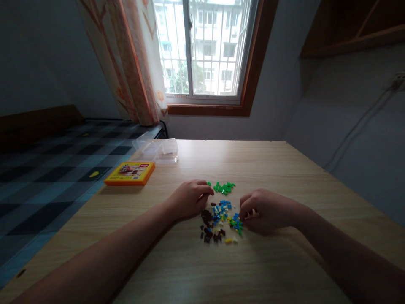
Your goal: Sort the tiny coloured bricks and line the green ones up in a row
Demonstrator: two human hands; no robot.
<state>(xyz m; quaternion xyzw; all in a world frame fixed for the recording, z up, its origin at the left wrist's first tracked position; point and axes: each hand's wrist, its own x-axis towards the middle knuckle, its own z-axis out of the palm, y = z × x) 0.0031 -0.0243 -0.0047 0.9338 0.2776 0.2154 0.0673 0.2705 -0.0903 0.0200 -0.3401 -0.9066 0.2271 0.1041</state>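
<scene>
Two heaps of bricks are lying on the desk: a green cluster farther from you and a mixed pile of blue, brown and yellow stretching toward you; single bricks are too small to show which way they are pointing. Your left hand is curling its fingers at the green cluster's edge, your right hand at the mixed pile's right side; whether either is pinching a brick is unclear. One orange box and one clear container are sitting far left, near a checked bed below the window.
</scene>
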